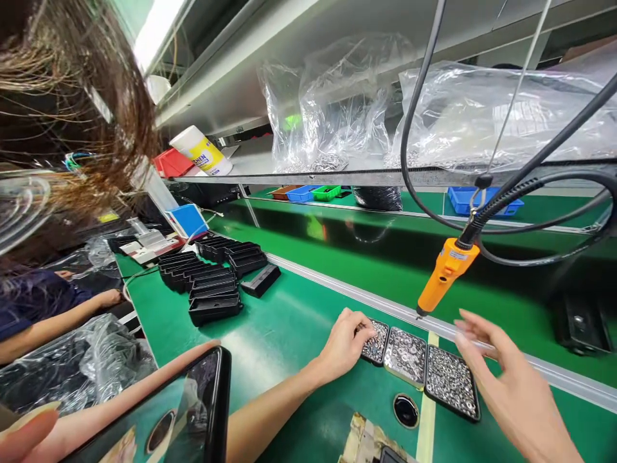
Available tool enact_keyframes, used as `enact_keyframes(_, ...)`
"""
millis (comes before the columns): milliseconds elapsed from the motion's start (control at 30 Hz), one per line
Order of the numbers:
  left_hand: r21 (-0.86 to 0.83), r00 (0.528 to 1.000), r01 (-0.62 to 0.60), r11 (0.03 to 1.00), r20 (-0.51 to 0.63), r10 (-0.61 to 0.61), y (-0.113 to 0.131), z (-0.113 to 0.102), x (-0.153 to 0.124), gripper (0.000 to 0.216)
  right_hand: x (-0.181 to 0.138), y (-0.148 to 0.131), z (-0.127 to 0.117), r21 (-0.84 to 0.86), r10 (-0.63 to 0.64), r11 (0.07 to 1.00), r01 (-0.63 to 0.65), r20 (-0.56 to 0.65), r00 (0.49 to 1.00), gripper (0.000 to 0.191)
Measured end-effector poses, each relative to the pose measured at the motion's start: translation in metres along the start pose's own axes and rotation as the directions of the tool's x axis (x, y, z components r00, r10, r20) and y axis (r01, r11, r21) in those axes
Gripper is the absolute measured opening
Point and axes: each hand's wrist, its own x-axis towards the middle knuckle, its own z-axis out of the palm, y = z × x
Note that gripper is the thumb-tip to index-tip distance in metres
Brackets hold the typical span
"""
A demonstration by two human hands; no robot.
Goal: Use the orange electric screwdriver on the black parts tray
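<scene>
Left hand (344,344) fingers curled into leftmost screw tray (376,343), three-tray row long axis running left-to-right along green bench (289,328), right hand (501,366) open, empty, beside rightmost tray (450,384), orange screwdriver (446,273) hanging tip-down-left above

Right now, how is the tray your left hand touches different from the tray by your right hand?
The left hand rests its fingertips in the left tray; the right hand hovers open above the right tray, not touching. The left tray looks smaller and is partly covered; the right tray shows fully. Both hold small shiny metal parts.
</scene>
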Motion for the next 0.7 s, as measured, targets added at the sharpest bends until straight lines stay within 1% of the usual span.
enact_keyframes(100, -0.221, 0.997, 0.080, 0.972, 0.036, -0.073, 0.001, 0.000, -0.007, 0.026, 0.039, -0.021, 0.025, 0.058, 0.000, 0.998, 0.000, 0.002, 1.000, 0.083)
enact_keyframes(133, -0.287, 0.994, 0.106, 0.952, 0.056, -0.093, 0.003, 0.000, -0.010, 0.030, 0.048, -0.025, 0.032, 0.077, 0.001, 0.997, -0.002, 0.015, 1.000, 0.082)
enact_keyframes(200, -0.395, 0.988, 0.152, 0.906, 0.087, -0.127, 0.007, 0.001, -0.016, 0.036, 0.060, -0.031, 0.043, 0.124, 0.009, 0.992, -0.013, 0.040, 0.999, 0.073)
enact_keyframes(267, -0.475, 0.983, 0.184, 0.860, 0.110, -0.150, 0.014, 0.001, -0.022, 0.040, 0.063, -0.035, 0.047, 0.197, 0.013, 0.980, -0.024, 0.053, 0.999, 0.063)
enact_keyframes(333, -0.539, 0.979, 0.201, 0.818, 0.128, -0.156, 0.021, 0.002, -0.027, 0.045, 0.060, -0.041, 0.046, 0.314, 0.003, 0.949, -0.019, 0.052, 0.999, 0.059)
enact_keyframes(400, -0.590, 0.978, 0.208, 0.780, 0.131, -0.161, 0.024, 0.005, -0.031, 0.050, 0.052, -0.050, 0.041, 0.468, -0.020, 0.883, -0.008, 0.054, 0.998, 0.060)
enact_keyframes(467, -0.634, 0.977, 0.211, 0.744, 0.120, -0.174, 0.025, 0.010, -0.035, 0.052, 0.043, -0.064, 0.034, 0.616, -0.039, 0.788, -0.014, 0.073, 0.997, 0.059)
enact_keyframes(500, -0.649, 0.977, 0.211, 0.731, 0.111, -0.183, 0.025, 0.013, -0.038, 0.052, 0.038, -0.071, 0.031, 0.681, -0.043, 0.731, -0.031, 0.091, 0.995, 0.056)
enact_keyframes(533, -0.659, 0.976, 0.211, 0.722, 0.105, -0.190, 0.025, 0.015, -0.040, 0.051, 0.033, -0.079, 0.029, 0.736, -0.045, 0.675, -0.052, 0.111, 0.993, 0.048)
enact_keyframes(600, -0.655, 0.976, 0.214, 0.725, 0.103, -0.194, 0.025, 0.020, -0.044, 0.049, 0.022, -0.094, 0.025, 0.821, -0.025, 0.565, -0.086, 0.121, 0.992, 0.026)
enact_keyframes(633, -0.645, 0.975, 0.215, 0.733, 0.105, -0.194, 0.026, 0.021, -0.046, 0.049, 0.017, -0.100, 0.024, 0.849, -0.011, 0.521, -0.086, 0.108, 0.994, 0.019)
enact_keyframes(700, -0.627, 0.975, 0.218, 0.748, 0.107, -0.194, 0.030, 0.023, -0.050, 0.048, 0.008, -0.109, 0.025, 0.878, 0.012, 0.471, -0.086, 0.091, 0.996, 0.023)
